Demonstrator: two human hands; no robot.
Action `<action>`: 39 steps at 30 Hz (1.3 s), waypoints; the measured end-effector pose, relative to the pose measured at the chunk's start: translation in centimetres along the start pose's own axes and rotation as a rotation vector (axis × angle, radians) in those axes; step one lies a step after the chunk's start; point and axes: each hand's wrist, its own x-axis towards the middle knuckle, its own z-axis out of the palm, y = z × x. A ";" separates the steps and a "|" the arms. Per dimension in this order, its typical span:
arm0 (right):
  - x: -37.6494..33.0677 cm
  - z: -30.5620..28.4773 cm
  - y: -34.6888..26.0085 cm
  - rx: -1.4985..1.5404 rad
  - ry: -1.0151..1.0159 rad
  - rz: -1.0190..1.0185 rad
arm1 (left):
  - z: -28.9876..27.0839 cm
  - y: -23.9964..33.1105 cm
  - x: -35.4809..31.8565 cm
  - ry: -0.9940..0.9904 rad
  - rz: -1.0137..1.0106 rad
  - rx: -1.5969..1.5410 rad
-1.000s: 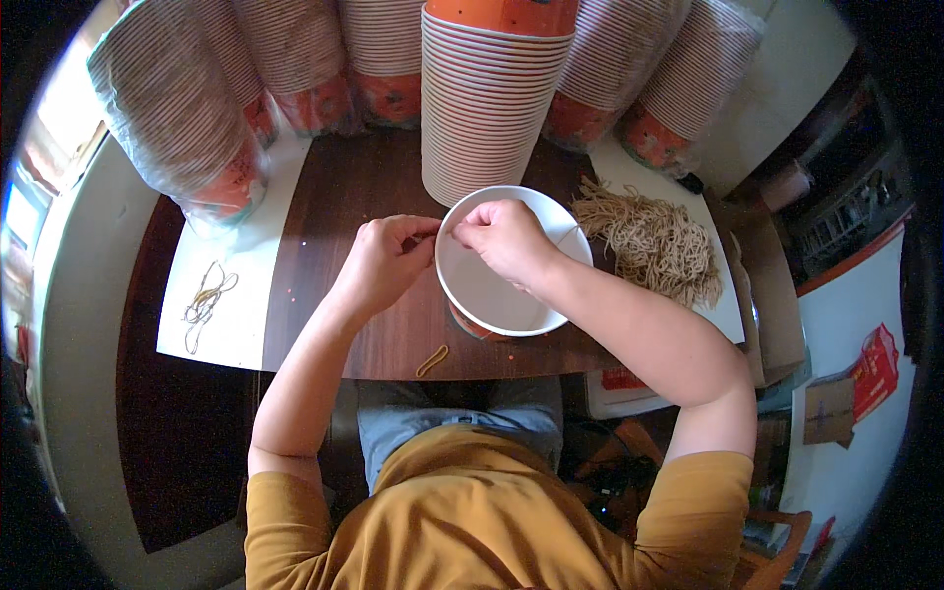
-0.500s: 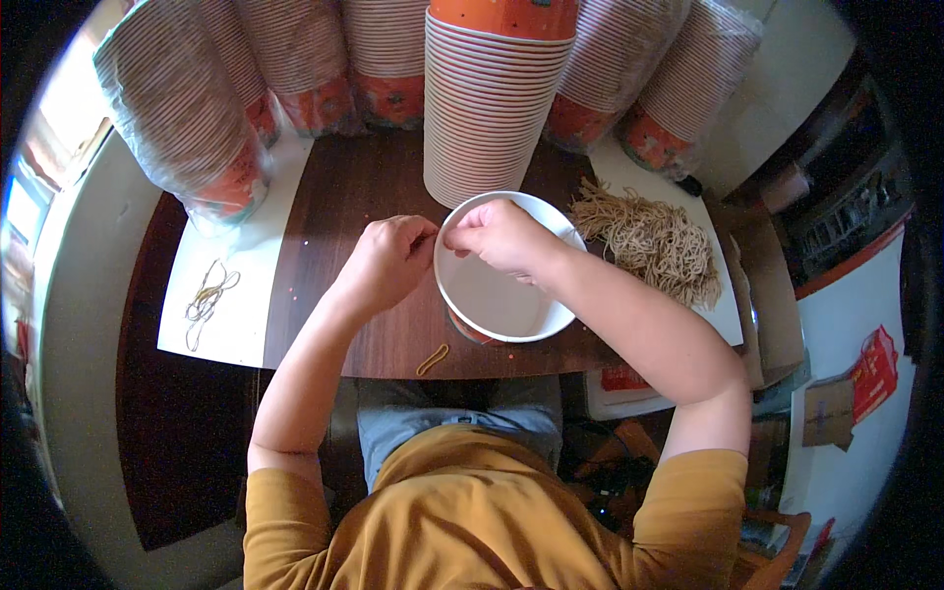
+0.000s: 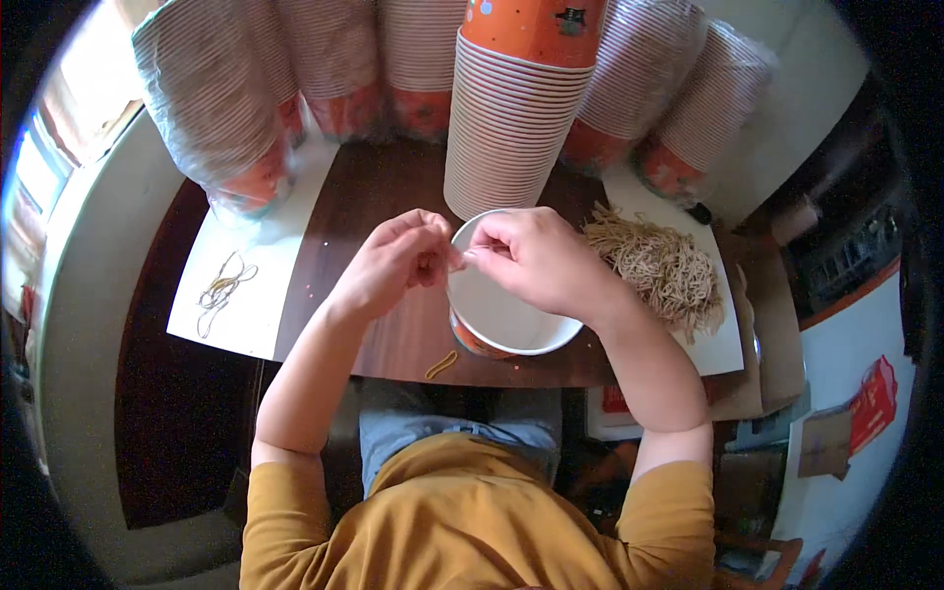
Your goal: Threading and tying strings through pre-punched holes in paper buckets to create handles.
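Observation:
A white-lined paper bucket (image 3: 526, 320) with an orange printed outside stands upright near the table's front edge, its mouth facing me. My left hand (image 3: 398, 264) is just beyond the left of its rim, fingers curled together. Over the mouth, my right hand (image 3: 536, 256) pinches thumb to fingers, its tips meeting those of the left hand above the left rim. Whatever lies between the fingertips is too small to make out. A heap of beige cords (image 3: 659, 265) lies to the right of the bucket. One yellowish rubber band (image 3: 442, 365) rests in front of it.
Directly behind the bucket rises a tall stack of nested paper buckets (image 3: 511, 128). Several plastic-wrapped stacks (image 3: 221, 108) line the back of the table (image 3: 339, 295). Loose rubber bands (image 3: 224, 290) lie on the white board at left. A cardboard box (image 3: 777, 324) is at right.
My right hand has drawn up from inside the bucket's left wall, and its fingertips now meet my left hand's above the rim. The whole view has shifted slightly.

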 end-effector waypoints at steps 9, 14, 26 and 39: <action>-0.1 -0.3 1.0 0.268 0.032 0.195 | 1.1 -0.5 -2.5 0.091 0.279 0.447; -0.9 1.5 -0.5 0.244 -0.056 0.010 | 2.1 -0.5 -3.2 0.133 0.464 0.917; -6.9 -0.7 -3.3 0.098 0.046 -0.056 | 0.1 -3.9 -3.6 0.101 0.915 0.927; -3.5 5.1 -0.8 -0.146 0.338 -0.329 | 0.0 -2.8 -5.6 0.034 0.603 0.675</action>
